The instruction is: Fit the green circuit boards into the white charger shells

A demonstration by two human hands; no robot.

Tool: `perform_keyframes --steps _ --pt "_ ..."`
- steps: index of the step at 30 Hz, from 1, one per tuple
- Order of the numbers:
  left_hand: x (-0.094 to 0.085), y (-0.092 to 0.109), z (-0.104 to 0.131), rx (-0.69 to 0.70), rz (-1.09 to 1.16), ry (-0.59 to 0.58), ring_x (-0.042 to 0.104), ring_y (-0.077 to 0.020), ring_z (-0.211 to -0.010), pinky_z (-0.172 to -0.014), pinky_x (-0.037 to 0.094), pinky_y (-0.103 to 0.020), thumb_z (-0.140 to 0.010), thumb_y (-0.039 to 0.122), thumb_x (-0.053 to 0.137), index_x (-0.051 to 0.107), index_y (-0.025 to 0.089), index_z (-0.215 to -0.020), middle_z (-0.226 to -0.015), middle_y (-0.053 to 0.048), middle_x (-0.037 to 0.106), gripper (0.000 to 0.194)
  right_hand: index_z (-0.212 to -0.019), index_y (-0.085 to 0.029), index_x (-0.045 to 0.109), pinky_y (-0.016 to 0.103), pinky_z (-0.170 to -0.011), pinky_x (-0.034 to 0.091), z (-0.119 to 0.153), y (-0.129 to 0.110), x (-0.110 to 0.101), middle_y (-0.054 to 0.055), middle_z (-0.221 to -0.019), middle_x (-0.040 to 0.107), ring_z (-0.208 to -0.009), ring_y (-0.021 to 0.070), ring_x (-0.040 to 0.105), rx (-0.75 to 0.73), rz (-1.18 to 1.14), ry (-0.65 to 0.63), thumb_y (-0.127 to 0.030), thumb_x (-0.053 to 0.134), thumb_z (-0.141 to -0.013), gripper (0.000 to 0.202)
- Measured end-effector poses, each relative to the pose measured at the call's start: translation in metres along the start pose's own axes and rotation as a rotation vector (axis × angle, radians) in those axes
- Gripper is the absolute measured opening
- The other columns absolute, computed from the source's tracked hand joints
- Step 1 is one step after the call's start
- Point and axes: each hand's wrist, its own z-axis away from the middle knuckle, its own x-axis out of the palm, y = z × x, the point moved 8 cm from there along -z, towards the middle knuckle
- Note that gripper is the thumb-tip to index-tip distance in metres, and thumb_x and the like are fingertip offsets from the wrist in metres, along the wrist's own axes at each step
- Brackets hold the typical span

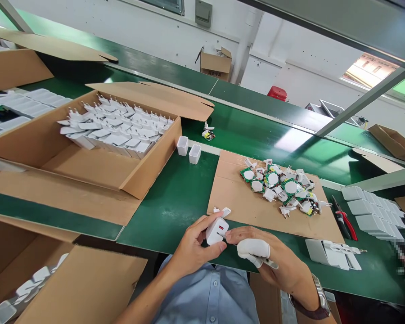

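My left hand (pixel 195 247) is closed around a white wall charger (pixel 217 231), its face with a red USB port and a slot below it turned up. My right hand (pixel 273 256), with white covering on a finger, is closed on a thin metal tool (pixel 269 262). That tool's narrow end reaches the charger's face beside the slot; its kind is partly hidden by the fingers. Beyond both hands lies a cardboard sheet (pixel 229 189) bearing a pile of green circuit boards with white plug parts (pixel 283 186).
At left, an open cardboard box (pixel 158 159) holds rows of white chargers (pixel 118 128). Two white empty housings (pixel 189 150) stand beside it. Red-handled pliers (pixel 344 220) lie right of the sheet, near stacked white housings (pixel 374 211) and more chargers (pixel 334 254).
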Motion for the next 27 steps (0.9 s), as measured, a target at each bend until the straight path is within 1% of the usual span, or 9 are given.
perform_keyframes --steps 4,8,12,14,16,18,20,24,27 --pt "0.000 -0.004 0.000 -0.003 0.005 -0.015 0.065 -0.0205 -0.097 -0.083 0.057 -0.028 -0.085 0.033 0.084 0.067 0.025 -0.151 -0.116 -0.009 0.065 0.069 -0.144 -0.022 0.054 0.033 -0.107 0.061 -0.012 -0.013 -0.004 0.013 -0.130 0.078 -0.129 0.0187 0.072 -0.100 0.060 -0.071 -0.003 0.041 -0.107 0.044" --pt "0.001 -0.005 0.000 0.000 0.002 -0.022 0.064 -0.0186 -0.094 -0.081 0.056 -0.026 -0.086 0.033 0.084 0.067 0.025 -0.150 -0.109 -0.006 0.063 0.067 -0.139 -0.018 0.054 0.030 -0.106 0.060 -0.017 -0.016 -0.004 0.016 -0.129 0.077 -0.128 0.0190 0.072 -0.135 0.150 -0.134 -0.010 0.038 -0.112 0.032" --pt "0.002 -0.003 0.000 0.006 0.010 -0.034 0.064 -0.0180 -0.093 -0.080 0.055 -0.026 -0.085 0.033 0.085 0.067 0.024 -0.149 -0.110 -0.006 0.062 0.067 -0.140 -0.018 0.055 0.030 -0.105 0.060 -0.015 -0.014 -0.003 0.015 -0.129 0.077 -0.128 0.0192 0.072 -0.137 0.161 -0.178 -0.009 0.036 -0.111 0.035" --pt "0.002 -0.003 0.000 0.006 0.016 -0.040 0.064 -0.0180 -0.093 -0.081 0.055 -0.026 -0.085 0.031 0.084 0.067 0.025 -0.150 -0.111 -0.007 0.062 0.067 -0.142 -0.019 0.054 0.031 -0.107 0.059 -0.015 -0.012 -0.003 0.015 -0.129 0.077 -0.130 0.0187 0.071 -0.129 0.145 -0.187 -0.004 0.039 -0.108 0.040" --pt "0.002 -0.004 0.001 0.010 0.018 -0.046 0.063 -0.0176 -0.092 -0.079 0.055 -0.025 -0.085 0.029 0.082 0.067 0.026 -0.151 -0.110 -0.006 0.061 0.068 -0.140 -0.020 0.055 0.031 -0.106 0.060 -0.015 -0.009 -0.004 0.015 -0.128 0.078 -0.129 0.0179 0.071 -0.112 0.120 -0.181 0.001 0.041 -0.103 0.045" --pt "0.002 -0.004 0.001 0.022 0.018 -0.045 0.062 -0.0171 -0.090 -0.078 0.054 -0.025 -0.084 0.028 0.082 0.067 0.027 -0.150 -0.109 -0.005 0.061 0.068 -0.138 -0.021 0.056 0.030 -0.104 0.060 -0.016 -0.006 -0.004 0.014 -0.127 0.078 -0.126 0.0173 0.072 -0.090 0.086 -0.168 0.003 0.043 -0.101 0.045" --pt "0.001 -0.005 0.002 0.035 0.010 -0.041 0.062 -0.0169 -0.089 -0.077 0.054 -0.024 -0.083 0.027 0.081 0.068 0.028 -0.149 -0.108 -0.005 0.061 0.067 -0.136 -0.022 0.057 0.030 -0.102 0.061 -0.016 -0.004 -0.005 0.013 -0.125 0.079 -0.124 0.0175 0.073 -0.081 0.048 -0.150 0.002 0.045 -0.102 0.043" --pt "-0.001 -0.005 0.003 0.044 -0.015 -0.040 0.062 -0.0167 -0.087 -0.075 0.054 -0.024 -0.083 0.027 0.082 0.070 0.028 -0.148 -0.107 -0.005 0.062 0.066 -0.132 -0.023 0.062 0.031 -0.098 0.062 -0.015 0.004 -0.004 0.014 -0.125 0.079 -0.117 0.0184 0.076 -0.054 -0.041 -0.121 -0.005 0.047 -0.108 0.033" --pt "-0.001 -0.005 0.003 0.054 -0.030 -0.043 0.062 -0.0172 -0.088 -0.075 0.055 -0.024 -0.084 0.029 0.082 0.071 0.028 -0.147 -0.108 -0.006 0.063 0.064 -0.131 -0.024 0.064 0.032 -0.099 0.062 -0.013 0.010 -0.004 0.014 -0.128 0.078 -0.119 0.0182 0.076 -0.028 -0.125 -0.101 -0.006 0.047 -0.108 0.034"
